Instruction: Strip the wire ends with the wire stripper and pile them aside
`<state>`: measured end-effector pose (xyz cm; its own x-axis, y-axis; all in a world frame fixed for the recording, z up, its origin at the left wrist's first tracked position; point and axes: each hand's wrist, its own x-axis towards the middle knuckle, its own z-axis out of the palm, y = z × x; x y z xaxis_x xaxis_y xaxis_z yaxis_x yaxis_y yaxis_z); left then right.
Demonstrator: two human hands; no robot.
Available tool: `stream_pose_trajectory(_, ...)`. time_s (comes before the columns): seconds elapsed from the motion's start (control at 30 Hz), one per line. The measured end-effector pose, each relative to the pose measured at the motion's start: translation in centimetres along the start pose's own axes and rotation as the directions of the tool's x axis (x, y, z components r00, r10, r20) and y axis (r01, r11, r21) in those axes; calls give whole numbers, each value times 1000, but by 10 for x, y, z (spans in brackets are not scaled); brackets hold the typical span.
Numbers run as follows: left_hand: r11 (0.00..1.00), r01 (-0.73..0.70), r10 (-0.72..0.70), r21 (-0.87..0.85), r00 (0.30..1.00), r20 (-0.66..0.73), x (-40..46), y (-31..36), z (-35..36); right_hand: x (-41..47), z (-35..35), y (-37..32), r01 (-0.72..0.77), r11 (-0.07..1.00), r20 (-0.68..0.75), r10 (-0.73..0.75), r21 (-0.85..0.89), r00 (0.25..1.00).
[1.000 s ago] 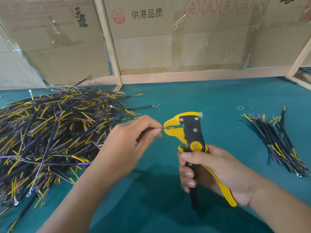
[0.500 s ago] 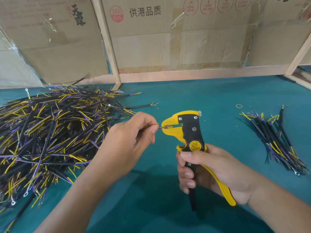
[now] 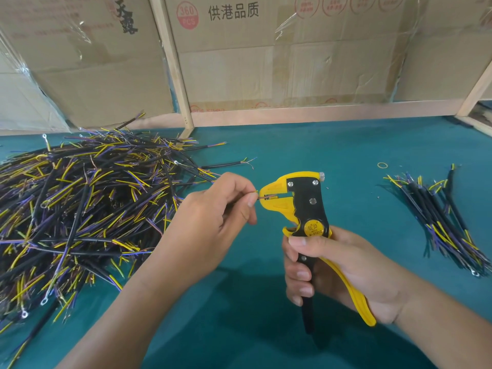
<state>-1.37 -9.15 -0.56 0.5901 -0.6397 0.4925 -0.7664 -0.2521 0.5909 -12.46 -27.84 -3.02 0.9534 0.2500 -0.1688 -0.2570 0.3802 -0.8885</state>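
Note:
My right hand grips the handles of a yellow and black wire stripper, held upright over the middle of the green table. My left hand pinches a thin wire between thumb and forefinger. The wire's tip sits in the stripper's jaws; the rest of it is hidden in my hand. A big heap of black cables with yellow and purple cores lies to the left. A smaller pile of the same cables lies to the right.
Cardboard boxes and wooden frame posts wall off the back of the table. A small yellow rubber band lies on the felt near the right pile. Bare green felt stretches between the two piles.
Both hands and the stripper stay almost where they were. The wire's tip stays in the jaws, with my left fingertips a little closer to them.

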Motion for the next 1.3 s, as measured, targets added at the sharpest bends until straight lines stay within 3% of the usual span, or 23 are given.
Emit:
stream_pose_trajectory(0.5, 1000, 6, -5, 14, 1000, -13, 1, 0, -1, -1, -2, 1, 14, 1000, 48, -14, -9, 999)
stream_pose_trajectory(0.83, 1000, -5, 5, 11, 1000, 19, 0, -1, -3, -1, 1, 0, 2, 1000, 2, -2, -17, 1000)
stream_pose_trajectory(1.03, 968, -12, 22, 250, 999, -37, 1, 1, -7, -2, 1, 0, 3, 998, 18, -2, -70, 1000)
stream_pose_trajectory(1.17, 871, -61, 107, 488, 992, -66, 1, 5, -6, -2, 2, 1, 5, 996, 18, -3, -86, 1000)
stream_pose_trajectory(1.3, 953, -71, 99, 295, 992, -83, 1, 2, -8, -2, 3, 0, -7, 999, 8, 8, -53, 1000)
